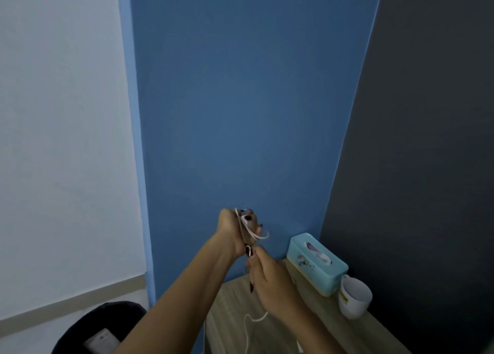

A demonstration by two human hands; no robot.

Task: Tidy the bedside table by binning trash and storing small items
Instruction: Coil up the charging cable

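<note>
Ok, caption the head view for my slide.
Left hand and right hand hold a looped white cable above the table.

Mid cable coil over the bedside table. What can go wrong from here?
1. One loop of the cable bulges out of the left hand; if that grip eases, the coil may slip off.
2. The cable's loose tail trails down over the table; it could snag the edge as the right hand feeds it.
3. The mug stands near the right forearm, beside the tissue box; a wide swing might knock it.
</note>
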